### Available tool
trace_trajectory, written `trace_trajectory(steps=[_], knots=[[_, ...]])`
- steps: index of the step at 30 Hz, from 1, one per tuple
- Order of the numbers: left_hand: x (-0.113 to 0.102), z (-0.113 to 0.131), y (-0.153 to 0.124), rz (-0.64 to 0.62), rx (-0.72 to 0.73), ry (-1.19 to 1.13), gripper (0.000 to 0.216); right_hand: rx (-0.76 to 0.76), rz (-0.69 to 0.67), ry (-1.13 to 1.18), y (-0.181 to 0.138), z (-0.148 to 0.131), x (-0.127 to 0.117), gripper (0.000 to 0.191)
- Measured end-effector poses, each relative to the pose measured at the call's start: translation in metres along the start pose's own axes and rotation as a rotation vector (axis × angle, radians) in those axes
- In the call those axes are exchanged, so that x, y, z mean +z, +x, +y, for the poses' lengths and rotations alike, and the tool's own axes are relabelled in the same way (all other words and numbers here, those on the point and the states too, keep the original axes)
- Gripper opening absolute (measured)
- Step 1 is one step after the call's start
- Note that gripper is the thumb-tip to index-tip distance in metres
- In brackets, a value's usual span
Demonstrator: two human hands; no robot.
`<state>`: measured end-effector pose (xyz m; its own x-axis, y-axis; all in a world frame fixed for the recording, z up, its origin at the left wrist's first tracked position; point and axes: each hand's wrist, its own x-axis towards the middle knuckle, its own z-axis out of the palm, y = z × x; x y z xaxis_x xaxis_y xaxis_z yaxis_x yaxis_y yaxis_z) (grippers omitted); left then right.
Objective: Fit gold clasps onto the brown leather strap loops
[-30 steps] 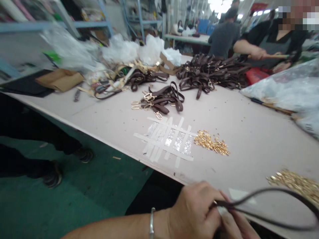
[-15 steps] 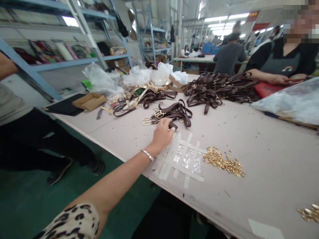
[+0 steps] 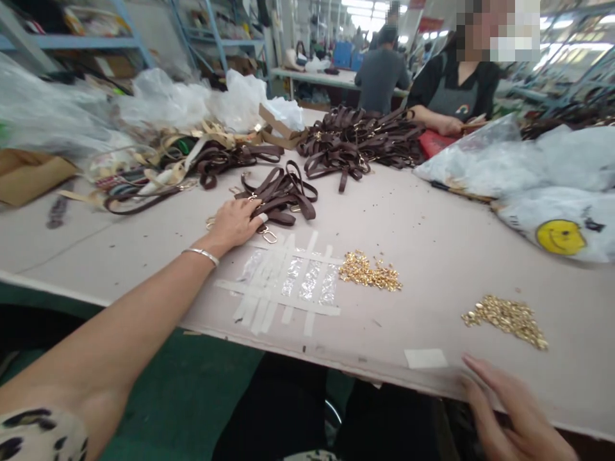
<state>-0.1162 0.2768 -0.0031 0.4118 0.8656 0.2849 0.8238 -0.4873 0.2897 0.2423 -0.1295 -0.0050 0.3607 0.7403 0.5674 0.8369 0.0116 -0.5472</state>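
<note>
Left hand curled over the small strap pile, fingers half closed

The left hand [image 3: 235, 223] lies palm down on the left end of the small strap pile [image 3: 277, 200]; whether it pinches a strap is hidden. Half a second ago it was at the pile's front; now it covers most of the metal clips. The right hand [image 3: 512, 410] has come into view at the bench's front edge, blurred, thumb and fingers parted; whether it holds anything I cannot tell. I judge both hands to be in use now, the left at the straps.

The bench [image 3: 413, 224] carries everything. Clear plastic bags [image 3: 62, 102] are bunched along its far left, and a white bag with a yellow face [image 3: 519, 218] lies by the right edge; their contents cannot be made out. A big heap of brown straps [image 3: 355, 141] sits toward the far edge, near a co-worker [image 3: 451, 96]. The small pile lies nearer, left of the bench's middle. In front of it, tape strips hold down clear plastic [image 3: 310, 282]. Two loose heaps of gold bits, one beside the tape [image 3: 369, 272], one toward the front right [image 3: 507, 320], have no container. A gold clip [image 3: 270, 242] shows beside the left fingers.
</note>
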Motion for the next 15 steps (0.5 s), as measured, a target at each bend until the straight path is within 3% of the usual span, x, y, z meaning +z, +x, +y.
trace_trajectory(steps=[3,7,15], knots=[[0.002,0.003,-0.013,0.001,0.037,-0.003,0.043,-0.213,-0.224,-0.15,0.025,0.007,0.045,0.031],[-0.002,0.013,-0.044,0.008,0.062,0.008,0.043,-0.347,-0.264,-0.333,0.049,0.009,0.091,0.04],[-0.016,0.032,-0.102,-0.008,0.11,-0.009,0.04,-0.761,-0.275,-0.427,0.061,0.044,0.1,0.04]])
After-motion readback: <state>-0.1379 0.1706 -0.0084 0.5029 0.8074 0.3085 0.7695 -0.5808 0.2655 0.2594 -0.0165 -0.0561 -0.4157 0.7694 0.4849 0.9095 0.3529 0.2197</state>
